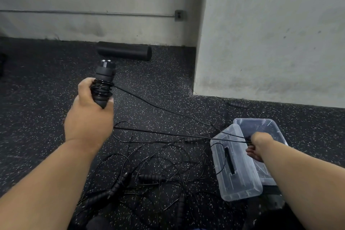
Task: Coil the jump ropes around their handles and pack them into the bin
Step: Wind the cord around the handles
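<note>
My left hand (89,115) grips a pair of black jump-rope handles (103,82) held upright, with thin black cord wound several turns around their middle. From the coil the cord (158,107) runs taut to the right. My right hand (258,146) is closed on that cord, pulled out over the clear plastic bin (276,127). The bin's clear lid (236,164) leans against the bin's left side. On the floor in front lies a tangle of loose ropes (158,162) with several black handles, one of them (152,177) near the middle.
A black foam roller (124,51) lies against the far wall. A lone black handle (238,104) rests by the base of the pillar (270,43) on the right. The floor is dark speckled rubber (46,73).
</note>
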`<state>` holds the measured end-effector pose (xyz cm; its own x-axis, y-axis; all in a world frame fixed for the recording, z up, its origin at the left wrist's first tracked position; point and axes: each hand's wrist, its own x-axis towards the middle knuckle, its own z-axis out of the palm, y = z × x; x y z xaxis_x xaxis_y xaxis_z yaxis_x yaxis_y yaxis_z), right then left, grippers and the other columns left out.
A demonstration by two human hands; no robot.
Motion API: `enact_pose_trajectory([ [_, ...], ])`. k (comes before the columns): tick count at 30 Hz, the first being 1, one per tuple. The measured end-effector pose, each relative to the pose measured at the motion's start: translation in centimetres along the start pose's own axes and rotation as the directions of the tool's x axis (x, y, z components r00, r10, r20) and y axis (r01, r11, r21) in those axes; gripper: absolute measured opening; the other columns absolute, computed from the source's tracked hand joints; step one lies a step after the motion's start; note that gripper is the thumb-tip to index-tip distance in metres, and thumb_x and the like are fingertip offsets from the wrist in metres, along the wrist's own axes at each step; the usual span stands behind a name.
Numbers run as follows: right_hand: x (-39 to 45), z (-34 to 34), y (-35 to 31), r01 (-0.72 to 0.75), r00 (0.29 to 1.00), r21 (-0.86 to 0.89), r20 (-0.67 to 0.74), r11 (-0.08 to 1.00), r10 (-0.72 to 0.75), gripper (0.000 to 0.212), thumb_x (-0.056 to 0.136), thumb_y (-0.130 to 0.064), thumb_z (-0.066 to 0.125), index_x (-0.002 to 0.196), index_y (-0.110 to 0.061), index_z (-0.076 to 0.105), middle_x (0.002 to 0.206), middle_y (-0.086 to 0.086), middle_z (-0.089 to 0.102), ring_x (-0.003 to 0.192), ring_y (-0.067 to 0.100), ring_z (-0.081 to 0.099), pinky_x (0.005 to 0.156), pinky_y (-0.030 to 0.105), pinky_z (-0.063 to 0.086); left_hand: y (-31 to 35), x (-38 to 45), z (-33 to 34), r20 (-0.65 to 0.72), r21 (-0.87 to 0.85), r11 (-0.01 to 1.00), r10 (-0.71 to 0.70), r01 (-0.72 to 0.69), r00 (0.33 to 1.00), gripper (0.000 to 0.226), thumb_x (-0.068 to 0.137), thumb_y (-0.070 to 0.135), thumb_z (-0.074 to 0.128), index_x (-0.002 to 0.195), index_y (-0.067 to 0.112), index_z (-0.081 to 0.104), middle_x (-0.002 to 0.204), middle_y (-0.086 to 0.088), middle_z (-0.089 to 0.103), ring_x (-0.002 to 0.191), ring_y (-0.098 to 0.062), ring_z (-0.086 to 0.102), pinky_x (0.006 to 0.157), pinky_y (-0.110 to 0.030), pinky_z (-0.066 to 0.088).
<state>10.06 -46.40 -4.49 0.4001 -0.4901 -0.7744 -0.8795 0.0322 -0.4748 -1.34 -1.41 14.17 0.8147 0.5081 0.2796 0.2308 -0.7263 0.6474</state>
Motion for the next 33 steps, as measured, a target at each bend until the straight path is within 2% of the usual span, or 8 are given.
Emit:
enact_pose_trajectory([
  [4, 0.0, -0.8, -0.2, -0.001, 0.999, 0.06, -0.036, 0.998, 0.003, 0.042, 0.107, -0.025, 0.046, 0.075, 0.002, 0.05, 0.05, 0.012, 0.047, 0.019, 0.02, 0.042, 0.022, 0.035, 0.041, -0.4, 0.4, 0.0, -0.013, 0.05, 0.999, -0.017, 0.018, 1.0, 0.049, 0.101, 0.037, 0.062, 0.139, 0.035, 0.03, 0.106, -0.012, 0.059, 0.084, -0.037, 0.056, 0.077, -0.047, 0.042],
  [8, 1.2, -1.1, 0.0, 0.025, 0.999, 0.162, -0.051, 0.987, -0.017, 0.035, 0.105, -0.019, 0.044, 0.074, -0.004, 0.048, 0.055, 0.01, 0.04, 0.047, 0.021, 0.038, 0.03, 0.026, 0.043, -0.5, 0.6, 0.0, -0.024, 0.085, 0.996, -0.014, 0.016, 1.0, 0.05, 0.1, 0.036, 0.062, 0.14, 0.034, 0.031, 0.108, -0.014, 0.059, 0.084, -0.039, 0.055, 0.075, -0.048, 0.043],
  [12, 1.2, 0.2, 0.3, 0.128, 0.99, 0.006, 0.053, 0.992, -0.128, 0.025, 0.103, -0.006, 0.036, 0.08, -0.006, 0.048, 0.061, 0.008, 0.035, 0.032, 0.017, 0.032, 0.03, 0.016, 0.027, 0.0, 0.1, 0.5, 0.08, -0.008, 1.0, -0.01, 0.011, 0.997, 0.051, 0.101, 0.037, 0.063, 0.14, 0.04, 0.03, 0.104, -0.006, 0.061, 0.08, -0.03, 0.059, 0.075, -0.044, 0.043],
  [15, -1.4, 1.7, 1.3, 0.219, 0.962, -0.209, 0.208, 0.953, -0.176, 0.026, 0.104, -0.006, 0.037, 0.082, -0.008, 0.052, 0.058, 0.007, 0.038, 0.044, 0.018, 0.032, 0.039, 0.019, 0.024, 0.7, -0.8, 1.2, 0.196, -0.081, 0.997, 0.004, 0.012, 0.981, 0.05, 0.101, 0.038, 0.063, 0.137, 0.048, 0.03, 0.096, 0.0, 0.063, 0.078, -0.024, 0.062, 0.071, -0.043, 0.049],
  [21, -3.2, 3.8, 2.2, 0.422, 0.898, -0.563, 0.37, 0.71, -0.24, 0.018, 0.103, -0.015, 0.054, 0.11, -0.008, 0.069, 0.095, 0.008, 0.07, 0.078, 0.022, 0.068, 0.062, 0.026, 0.054, 2.0, -2.8, 3.2, 0.355, -0.074, 0.993, 0.11, -0.09, 0.928, 0.054, 0.1, 0.035, 0.067, 0.136, 0.05, 0.029, 0.094, 0.013, 0.062, 0.074, -0.016, 0.064, 0.061, -0.034, 0.048],
  [25, -3.0, 3.9, 2.5, 0.557, 0.828, -0.776, 0.49, 0.296, -0.272, 0.037, 0.1, -0.003, 0.054, 0.134, -0.008, 0.068, 0.14, 0.006, 0.066, 0.13, 0.025, 0.061, 0.108, 0.031, 0.048, 2.0, -3.2, 3.6, 0.387, -0.129, 0.986, 0.151, -0.109, 0.909, 0.053, 0.1, 0.035, 0.067, 0.133, 0.054, 0.03, 0.095, 0.012, 0.063, 0.075, -0.017, 0.064, 0.064, -0.038, 0.051],
  [31, -5.5, 3.3, 3.4, 0.433, 0.896, -0.901, 0.425, 0.036, -0.129, 0.022, 0.102, -0.009, 0.054, 0.115, -0.007, 0.072, 0.121, 0.011, 0.069, 0.119, 0.031, 0.06, 0.096, 0.033, 0.047, 1.9, -2.7, 3.3, 0.332, -0.19, 0.978, 0.142, -0.081, 0.932, 0.053, 0.1, 0.034, 0.068, 0.134, 0.052, 0.032, 0.093, 0.008, 0.064, 0.074, -0.02, 0.065, 0.061, -0.035, 0.049],
  [33, -6.0, 3.7, 3.4, 0.55, 0.81, -0.827, 0.562, -0.118, -0.164, 0.024, 0.102, -0.021, 0.056, 0.121, -0.014, 0.07, 0.117, 0.008, 0.068, 0.117, 0.03, 0.062, 0.095, 0.033, 0.048, 2.0, -2.8, 3.2, 0.379, -0.214, 0.973, 0.166, -0.089, 0.91, 0.054, 0.099, 0.033, 0.068, 0.134, 0.053, 0.033, 0.096, 0.009, 0.065, 0.077, -0.019, 0.065, 0.063, -0.036, 0.051],
])
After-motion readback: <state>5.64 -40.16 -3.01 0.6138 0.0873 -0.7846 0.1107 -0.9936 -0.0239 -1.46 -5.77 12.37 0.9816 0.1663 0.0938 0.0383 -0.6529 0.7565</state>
